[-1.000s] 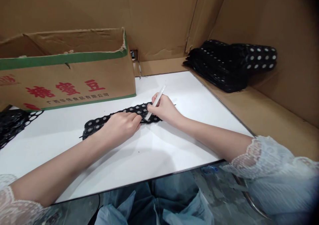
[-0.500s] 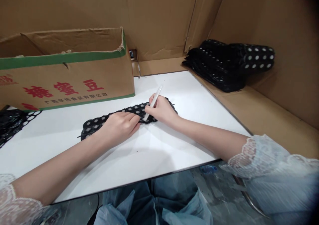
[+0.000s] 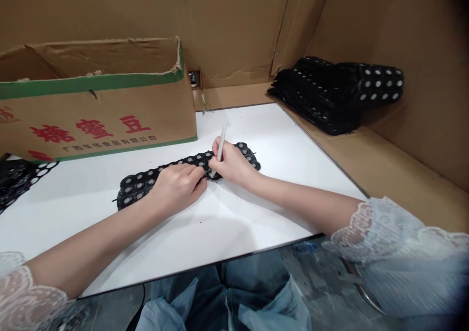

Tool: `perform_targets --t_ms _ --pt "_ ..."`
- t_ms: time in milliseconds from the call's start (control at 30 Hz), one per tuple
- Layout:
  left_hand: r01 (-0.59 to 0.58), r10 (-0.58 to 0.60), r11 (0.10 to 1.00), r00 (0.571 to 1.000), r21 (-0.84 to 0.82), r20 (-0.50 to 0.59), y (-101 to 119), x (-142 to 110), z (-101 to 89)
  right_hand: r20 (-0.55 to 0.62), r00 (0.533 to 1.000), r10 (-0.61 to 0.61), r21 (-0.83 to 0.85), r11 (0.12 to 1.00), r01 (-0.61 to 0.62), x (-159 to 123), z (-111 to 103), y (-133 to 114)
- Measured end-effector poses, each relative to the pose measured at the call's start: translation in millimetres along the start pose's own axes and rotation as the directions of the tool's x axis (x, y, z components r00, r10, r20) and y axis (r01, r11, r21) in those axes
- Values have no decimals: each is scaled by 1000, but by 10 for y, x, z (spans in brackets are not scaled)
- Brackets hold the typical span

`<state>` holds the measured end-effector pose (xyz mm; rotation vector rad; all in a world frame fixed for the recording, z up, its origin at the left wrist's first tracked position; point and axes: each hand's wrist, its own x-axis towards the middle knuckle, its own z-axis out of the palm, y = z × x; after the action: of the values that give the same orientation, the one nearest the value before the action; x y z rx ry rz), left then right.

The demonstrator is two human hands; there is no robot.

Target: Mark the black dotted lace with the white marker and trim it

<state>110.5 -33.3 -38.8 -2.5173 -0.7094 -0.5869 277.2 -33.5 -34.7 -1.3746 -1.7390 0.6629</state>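
Observation:
A long black strip point(image 3: 139, 177) dotted with rows of pale discs lies slantwise on the white table. My left hand point(image 3: 178, 183) rests over its near middle edge, fingers curled and closed on the strip. My right hand point(image 3: 232, 161) is closed in a pinch around a slim, whitish, pen-like tool point(image 3: 220, 148). The tool stands upright with a slight tilt, and its lower tip meets the strip's near edge just right of my left fingers. What kind of tip it has is too small to make out.
An open cardboard box point(image 3: 110, 111) with a green rim stands at the back left. Black perforated netting point(image 3: 16, 182) lies at the left edge. A stack of similar black dotted strips point(image 3: 330, 94) sits at the back right by the cardboard walls. The white tabletop point(image 3: 234, 223) ends near my lap.
My right hand and the tool have shifted slightly left along the strip, closer to my left hand, and the tool stands more upright. My left hand stays on the strip.

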Motion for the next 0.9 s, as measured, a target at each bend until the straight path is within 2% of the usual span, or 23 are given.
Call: perform_targets --t_ms 100,200,367,467,900 --pt "85 -84 996 996 8 -35 44 9 17 0 999 -35 -5 999 35 14 -11 14" --pt "136 -136 991 990 12 -38 56 15 16 -11 1000 -20 -16 1000 20 24 -14 11" --pt "35 -32 996 999 -78 33 -19 1 -24 -28 990 141 9 990 -141 22 -33 -22" --pt "25 -22 996 999 -85 42 -52 -16 -39 -47 979 199 53 979 -197 23 -51 -28" --pt "-72 72 997 997 -34 6 -66 -45 -10 -105 978 180 53 983 -175 1 -4 -42"
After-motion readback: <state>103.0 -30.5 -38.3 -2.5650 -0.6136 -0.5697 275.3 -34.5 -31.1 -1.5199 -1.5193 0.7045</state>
